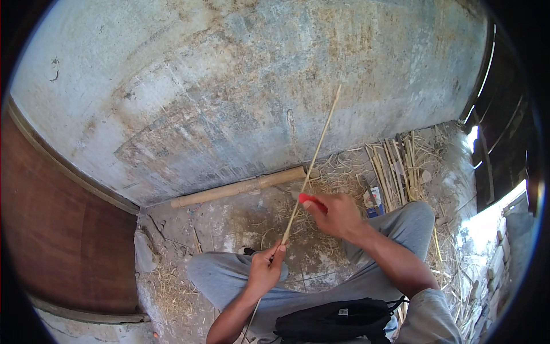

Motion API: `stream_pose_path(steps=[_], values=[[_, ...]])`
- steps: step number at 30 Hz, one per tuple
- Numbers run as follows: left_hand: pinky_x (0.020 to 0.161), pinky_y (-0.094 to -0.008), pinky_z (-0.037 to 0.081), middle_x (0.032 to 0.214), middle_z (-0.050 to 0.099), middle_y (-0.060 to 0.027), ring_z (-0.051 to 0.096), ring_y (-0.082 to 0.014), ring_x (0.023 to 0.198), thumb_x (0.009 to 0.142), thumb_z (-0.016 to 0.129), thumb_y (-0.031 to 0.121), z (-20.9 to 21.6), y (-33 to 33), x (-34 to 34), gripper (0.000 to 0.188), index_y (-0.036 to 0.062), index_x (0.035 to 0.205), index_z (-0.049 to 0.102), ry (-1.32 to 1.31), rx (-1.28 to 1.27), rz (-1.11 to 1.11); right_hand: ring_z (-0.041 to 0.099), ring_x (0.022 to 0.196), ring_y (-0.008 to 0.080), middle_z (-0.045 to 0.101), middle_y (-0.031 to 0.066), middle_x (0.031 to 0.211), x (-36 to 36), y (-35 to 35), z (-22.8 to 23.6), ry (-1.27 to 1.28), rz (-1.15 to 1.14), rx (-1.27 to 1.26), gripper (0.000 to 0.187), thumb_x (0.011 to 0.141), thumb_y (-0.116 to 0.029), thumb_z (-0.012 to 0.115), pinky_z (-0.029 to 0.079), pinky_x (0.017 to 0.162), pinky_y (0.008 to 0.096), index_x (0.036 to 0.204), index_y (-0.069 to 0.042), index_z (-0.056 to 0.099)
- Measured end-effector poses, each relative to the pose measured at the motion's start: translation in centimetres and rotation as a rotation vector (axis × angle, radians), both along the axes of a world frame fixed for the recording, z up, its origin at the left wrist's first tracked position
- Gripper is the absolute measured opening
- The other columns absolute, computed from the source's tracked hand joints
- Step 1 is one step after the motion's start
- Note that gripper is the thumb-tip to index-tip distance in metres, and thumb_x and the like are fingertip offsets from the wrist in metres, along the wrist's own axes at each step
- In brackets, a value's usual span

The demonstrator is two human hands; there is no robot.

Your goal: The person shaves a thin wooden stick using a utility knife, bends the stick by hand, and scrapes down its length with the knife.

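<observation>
Before a stained wall (229, 86), the left hand (266, 270) pinched a thin pale strip (322, 137), the right hand (339, 216) clenched a red-handled tool (303, 198) beside it.

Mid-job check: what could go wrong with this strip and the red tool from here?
The right hand holds the red tool at the strip, above the left hand; a slip down the strip might reach those fingers.
The strip is thin and its upper end looks unsupported, so sideways pressure could bend or snap it.
The work sits close to the knees, so a stray stroke might catch a leg.
</observation>
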State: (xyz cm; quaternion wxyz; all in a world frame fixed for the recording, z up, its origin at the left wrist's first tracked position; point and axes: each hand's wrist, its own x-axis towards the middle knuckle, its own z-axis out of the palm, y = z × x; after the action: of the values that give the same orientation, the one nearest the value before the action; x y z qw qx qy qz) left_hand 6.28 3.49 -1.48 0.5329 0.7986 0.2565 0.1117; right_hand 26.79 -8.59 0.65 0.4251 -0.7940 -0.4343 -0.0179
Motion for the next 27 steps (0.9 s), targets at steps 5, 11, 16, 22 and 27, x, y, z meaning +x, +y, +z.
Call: stream_pose_path(steps=[5, 11, 16, 22, 27], values=[[0.053, -0.0209, 0.033, 0.066, 0.046, 0.0068, 0.039, -0.0018, 0.06, 0.102, 0.053, 0.024, -0.5, 0.3, 0.3, 0.032, -0.001, 0.117, 0.067, -0.028, -0.043, 0.046, 0.064, 0.053, 0.0348, 0.062, 0.0159, 0.061, -1.7, 0.3, -1.0, -0.051, 0.147, -0.076, 0.028, 0.09, -0.032, 0.066, 0.05, 0.05, 0.0436, 0.083, -0.005, 0.068], [0.052, -0.0206, 0.031, 0.066, 0.046, 0.0072, 0.038, -0.0016, 0.059, 0.102, 0.054, 0.023, -0.9, 0.6, 0.2, 0.031, -0.0014, 0.115, 0.067, -0.067, -0.066, 0.088, 0.066, 0.059, 0.037, 0.066, 0.0144, 0.066, -2.3, 0.4, -1.0, -0.052, 0.198, -0.145, 0.036, 0.092, -0.04, 0.061, 0.053, 0.057, 0.0483, 0.082, -0.005, 0.066], [0.052, -0.0206, 0.031, 0.066, 0.045, 0.0074, 0.038, -0.0014, 0.059, 0.102, 0.054, 0.023, -0.8, 0.4, 0.4, 0.031, -0.0014, 0.116, 0.066, -0.086, -0.039, 0.072, 0.065, 0.056, 0.0346, 0.065, 0.0131, 0.063, -1.4, 0.3, -1.0, -0.091, 0.132, -0.131, 0.03, 0.09, -0.035, 0.065, 0.052, 0.054, 0.0455, 0.084, -0.006, 0.067], [0.051, -0.0201, 0.031, 0.065, 0.044, 0.0078, 0.037, -0.0011, 0.057, 0.103, 0.053, 0.025, -0.5, 0.3, -0.1, 0.034, -0.0035, 0.116, 0.065, -0.043, -0.017, 0.024, 0.065, 0.056, 0.0368, 0.064, 0.0139, 0.062, 0.0, 0.2, 0.5, -0.066, 0.002, -0.109, 0.03, 0.09, -0.035, 0.065, 0.052, 0.054, 0.0468, 0.081, -0.007, 0.068], [0.05, -0.0198, 0.03, 0.066, 0.044, 0.0078, 0.036, -0.0007, 0.056, 0.103, 0.052, 0.025, 0.0, -0.5, -1.5, 0.034, -0.0037, 0.114, 0.065, -0.025, -0.081, 0.01, 0.066, 0.057, 0.0368, 0.066, 0.0146, 0.064, 1.9, 0.5, 0.7, -0.038, -0.138, -0.042, 0.034, 0.091, -0.039, 0.061, 0.053, 0.055, 0.0486, 0.085, -0.007, 0.07]])
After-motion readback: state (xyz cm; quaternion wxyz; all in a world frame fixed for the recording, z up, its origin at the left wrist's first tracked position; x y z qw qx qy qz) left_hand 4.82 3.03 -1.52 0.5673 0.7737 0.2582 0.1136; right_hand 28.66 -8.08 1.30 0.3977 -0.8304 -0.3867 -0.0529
